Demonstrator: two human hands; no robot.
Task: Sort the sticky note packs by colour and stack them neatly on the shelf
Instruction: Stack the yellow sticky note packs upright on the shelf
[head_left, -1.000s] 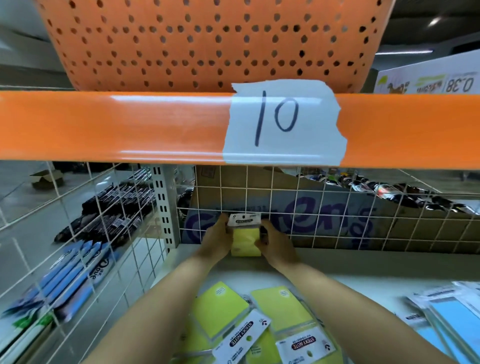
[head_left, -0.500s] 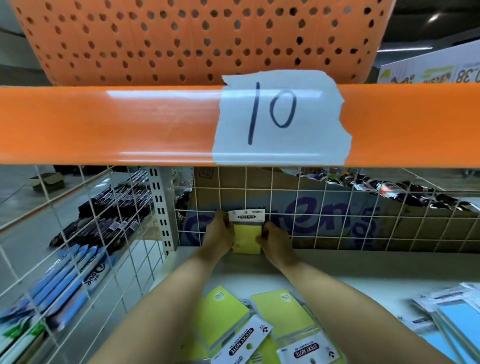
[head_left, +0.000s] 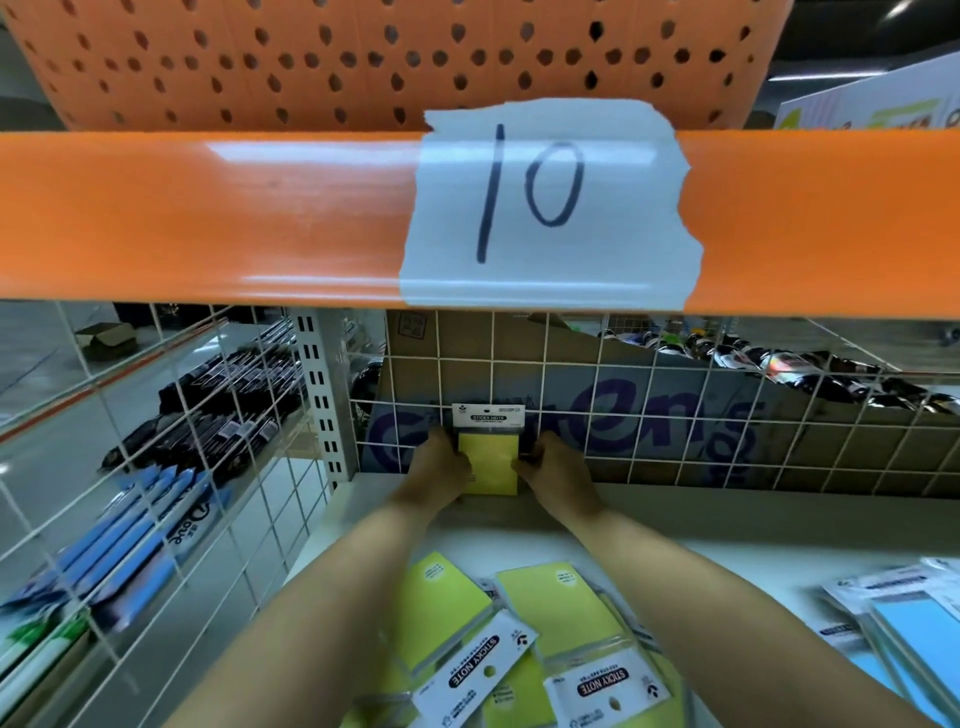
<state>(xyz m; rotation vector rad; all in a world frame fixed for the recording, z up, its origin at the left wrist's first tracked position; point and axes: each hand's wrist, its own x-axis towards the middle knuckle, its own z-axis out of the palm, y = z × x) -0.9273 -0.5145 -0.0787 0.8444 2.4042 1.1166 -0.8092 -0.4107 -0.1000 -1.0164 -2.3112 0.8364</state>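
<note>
Hands, left hand (head_left: 441, 470) and right hand (head_left: 558, 475), are pinching the yellow pack (head_left: 488, 462) upright against the wire grid (head_left: 649, 415); letting go carelessly, it's probably toppling forward.

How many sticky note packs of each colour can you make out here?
yellow pack, held upright at the back: 1
yellow packs in the front pile: at least 3, overlapping
blue packs at right: at least 2, cut by the frame edge
Total: at least 6

Both forearms are bare to the hands (head_left: 441, 467), no sleeves showing.
</note>
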